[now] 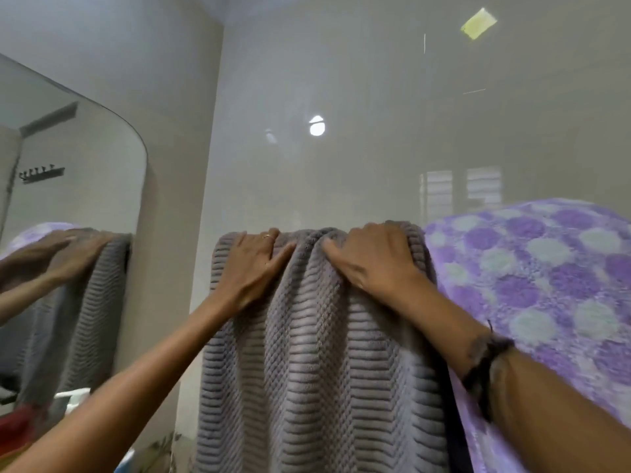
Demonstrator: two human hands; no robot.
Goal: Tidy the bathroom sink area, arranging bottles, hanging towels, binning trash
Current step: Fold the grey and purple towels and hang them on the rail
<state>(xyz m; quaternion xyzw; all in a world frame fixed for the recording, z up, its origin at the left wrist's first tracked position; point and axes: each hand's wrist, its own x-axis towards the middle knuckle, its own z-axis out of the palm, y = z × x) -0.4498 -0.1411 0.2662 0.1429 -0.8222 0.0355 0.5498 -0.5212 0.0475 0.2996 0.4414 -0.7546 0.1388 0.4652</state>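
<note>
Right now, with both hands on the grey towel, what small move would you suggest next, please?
Probably slide the left hand and right hand apart along the top: the grey towel bunches into folds between them, beside the purple towel.

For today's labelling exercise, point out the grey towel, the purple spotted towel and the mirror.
grey towel [317, 353]: head view, middle of its hanging ribbed front.
purple spotted towel [546, 268]: head view, its draped top.
mirror [85, 158]: head view, upper glass.
</note>
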